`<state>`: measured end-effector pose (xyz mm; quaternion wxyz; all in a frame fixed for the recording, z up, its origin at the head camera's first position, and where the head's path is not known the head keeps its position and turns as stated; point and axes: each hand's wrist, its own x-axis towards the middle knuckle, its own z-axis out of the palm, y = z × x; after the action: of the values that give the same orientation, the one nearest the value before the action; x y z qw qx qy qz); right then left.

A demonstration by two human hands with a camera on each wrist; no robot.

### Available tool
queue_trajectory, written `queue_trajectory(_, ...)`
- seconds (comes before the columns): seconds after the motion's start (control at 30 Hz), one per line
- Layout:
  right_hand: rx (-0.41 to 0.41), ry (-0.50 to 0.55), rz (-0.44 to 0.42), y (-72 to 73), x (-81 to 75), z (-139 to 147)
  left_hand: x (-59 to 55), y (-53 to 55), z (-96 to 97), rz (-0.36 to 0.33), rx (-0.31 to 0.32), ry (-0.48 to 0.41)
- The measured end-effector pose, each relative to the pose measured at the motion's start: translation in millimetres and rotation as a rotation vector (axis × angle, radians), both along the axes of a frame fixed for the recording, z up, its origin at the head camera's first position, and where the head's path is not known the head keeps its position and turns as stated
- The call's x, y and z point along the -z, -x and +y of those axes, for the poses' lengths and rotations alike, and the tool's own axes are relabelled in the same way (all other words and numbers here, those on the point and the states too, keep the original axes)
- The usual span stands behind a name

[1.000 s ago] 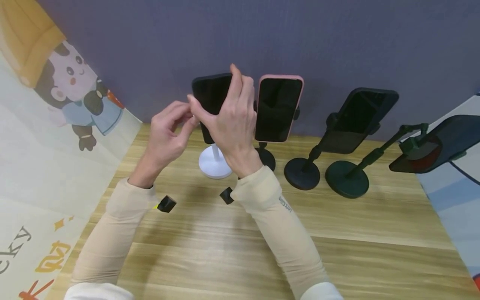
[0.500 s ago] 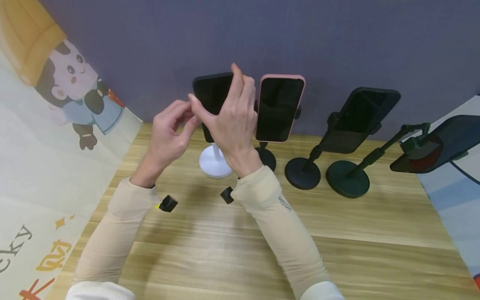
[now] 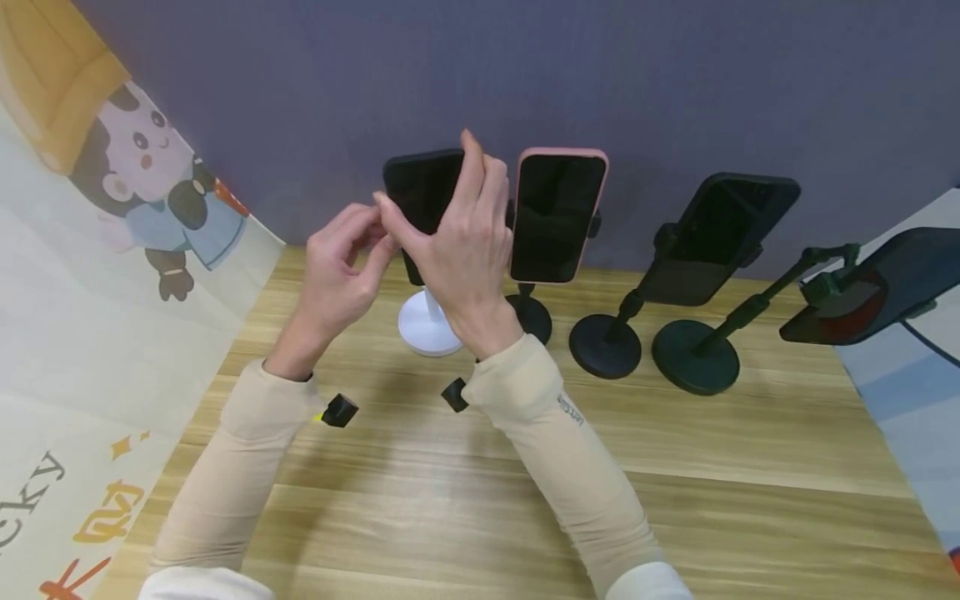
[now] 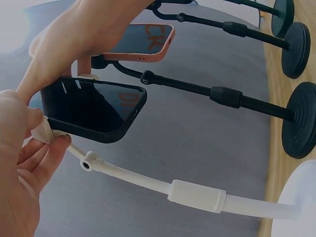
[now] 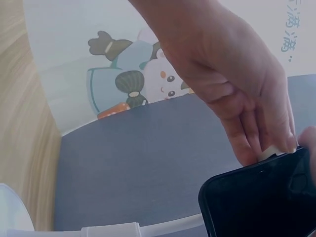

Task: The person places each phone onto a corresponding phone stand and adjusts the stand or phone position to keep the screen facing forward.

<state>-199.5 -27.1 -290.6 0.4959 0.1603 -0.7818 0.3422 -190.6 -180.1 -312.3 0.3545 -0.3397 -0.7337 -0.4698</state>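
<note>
A phone in a black case [image 3: 422,187] sits at the top of a white phone stand [image 3: 422,327], its dark screen towards me. With curled fingers and thumb, my left hand [image 3: 339,267] pinches the stand's white clamp [image 4: 42,131] at the phone's left edge. My right hand [image 3: 471,237] spans the phone from above and grips it, its thumb reaching to the left edge beside the left fingers. In the head view, that hand covers the phone's lower right part. The white arm and its collar [image 4: 196,196] show fully in the left wrist view.
Right of the hands, a pink-cased phone [image 3: 558,218] is mounted on a black stand [image 3: 531,318]. Beyond it are another black stand [image 3: 604,346] with a dark phone [image 3: 722,239] and a dark green stand [image 3: 695,357] with a tilted phone [image 3: 885,283]. A grey-blue panel [image 3: 637,83] rises behind.
Both hands keep their hold on the clamp and phone with hardly any movement. The left forearm has shifted very slightly to the right.
</note>
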Motion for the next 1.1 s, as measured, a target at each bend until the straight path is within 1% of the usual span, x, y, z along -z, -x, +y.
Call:
queue_trajectory(0.17, -0.019, -0.023, -0.012, -1.4, 1.5, 3, 0.7, -0.6, 1.1, -0.003, -0.012, -0.009)
queue_trajectory(0.23, -0.041, -0.037, -0.013, -2.5, 3.1, 5, 1.3, -0.5, 1.9, -0.005, -0.016, -0.019)
queue_trajectory(0.3, -0.079, -0.05, -0.001, -3.6, 5.8, 9, 1.8, -0.8, 3.1, -0.008, -0.012, -0.027)
queue_trajectory(0.47, -0.172, -0.071, 0.081, -7.3, 19.7, 18, 2.7, -1.7, 6.1, -0.002, -0.002, -0.048)
queue_trajectory(0.53, -0.191, -0.067, 0.099, -9.9, 25.9, 19, 2.8, -1.6, 7.3, 0.004, -0.003, -0.059)
queue_trajectory(0.6, -0.212, -0.053, 0.092, -12.7, 31.6, 20, 3.3, -1.6, 8.3, 0.006, -0.006, -0.077)
queue_trajectory(0.73, -0.272, -0.001, 0.04, -16.9, 42.2, 20, 4.3, -1.5, 9.2, 0.007, -0.009, -0.098)
queue_trajectory(0.87, -0.334, 0.06, -0.043, -18.7, 52.8, 20, 6.6, -1.8, 9.4, 0.004, -0.009, -0.114)
queue_trajectory(1.0, -0.39, 0.156, -0.182, -19.8, 62.0, 20, 8.8, -1.7, 10.8, -0.006, 0.001, -0.144)
queue_trajectory(1.1, -0.462, 0.233, -0.305, -18.3, 68.1, 22, 10.2, -2.0, 12.2, -0.019, 0.003, -0.166)
